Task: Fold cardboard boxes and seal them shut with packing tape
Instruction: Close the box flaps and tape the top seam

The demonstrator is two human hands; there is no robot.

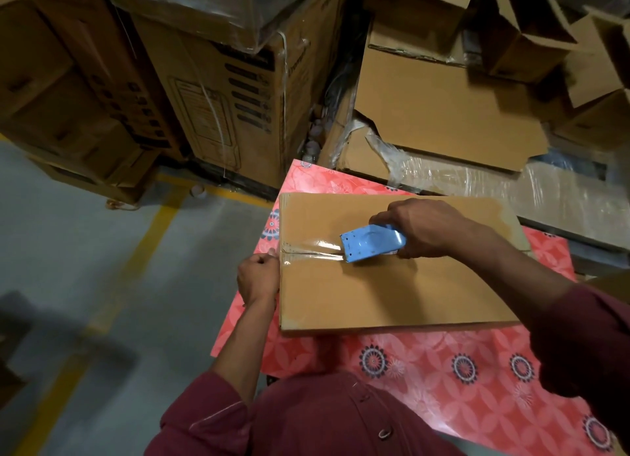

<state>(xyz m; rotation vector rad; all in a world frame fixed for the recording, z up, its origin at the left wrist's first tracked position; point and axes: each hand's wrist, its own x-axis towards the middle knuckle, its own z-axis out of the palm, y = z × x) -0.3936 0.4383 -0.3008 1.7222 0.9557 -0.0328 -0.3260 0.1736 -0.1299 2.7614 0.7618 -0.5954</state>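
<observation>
A closed brown cardboard box (375, 295) lies on a table with a red patterned cover (443, 370). My right hand (422, 227) grips a blue tape dispenser (373, 242) on top of the box, over its middle seam. A strip of clear packing tape (313, 247) runs from the dispenser to the box's left edge. My left hand (257, 278) is at that left edge, its curled fingers pressing the tape's end against the box's side.
Large stacked cartons (218, 101) stand behind on the left. Flattened and open cardboard boxes (443, 104), some in plastic wrap, pile up behind the table on the right. Grey floor with a yellow line (143, 251) lies to the left.
</observation>
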